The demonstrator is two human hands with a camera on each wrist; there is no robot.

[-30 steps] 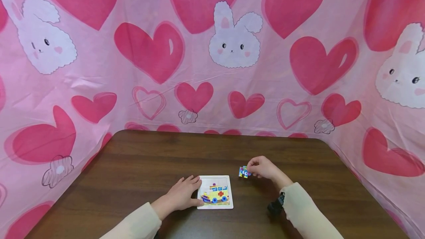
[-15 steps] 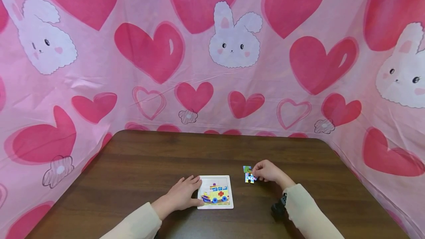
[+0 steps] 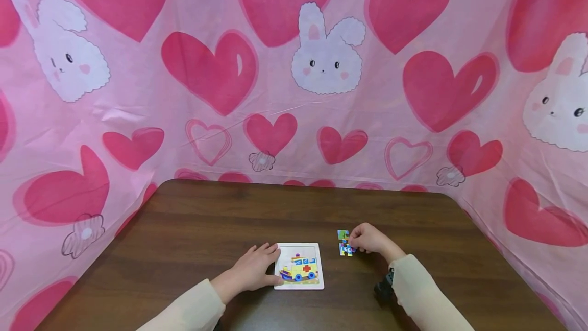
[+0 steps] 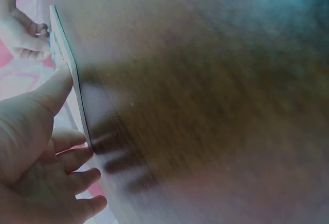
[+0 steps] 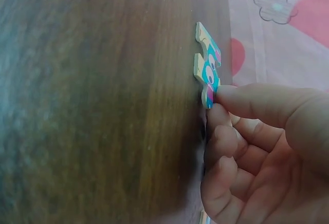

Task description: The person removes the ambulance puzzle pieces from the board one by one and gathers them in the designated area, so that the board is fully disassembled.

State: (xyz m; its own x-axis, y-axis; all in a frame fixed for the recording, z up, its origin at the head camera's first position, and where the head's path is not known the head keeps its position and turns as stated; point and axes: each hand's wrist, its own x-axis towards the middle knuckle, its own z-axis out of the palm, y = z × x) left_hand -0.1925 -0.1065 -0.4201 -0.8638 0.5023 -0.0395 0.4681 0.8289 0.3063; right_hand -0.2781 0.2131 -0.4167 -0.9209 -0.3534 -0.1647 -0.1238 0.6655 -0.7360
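My left hand (image 3: pixel 251 268) rests at the left side of a white-framed puzzle board (image 3: pixel 321 273), thumb at the near corner and fingers spread toward the far corner. A yellow ambulance picture (image 3: pixel 300 268) lies in the board. To its right, my right hand (image 3: pixel 371 239) pinches a blue jigsaw piece with white and pink markings (image 5: pixel 209 67) between thumb and forefinger. The piece's held end is covered by the fingertips. Just beyond it a green-and-blue jigsaw piece (image 3: pixel 342 234) lies on the table. Whether the two pieces touch, I cannot tell.
The brown wooden table (image 3: pixel 220 208) has rounded far corners. A pink cloth (image 3: pixel 275 91) with hearts and rabbits hangs behind it and along both sides. A dark wrist device (image 3: pixel 385 286) sits below the right sleeve.
My right hand has shifted slightly right and toward me with the blue jigsaw piece. The green-and-blue piece has come into view beyond it. My left hand stays on the board.
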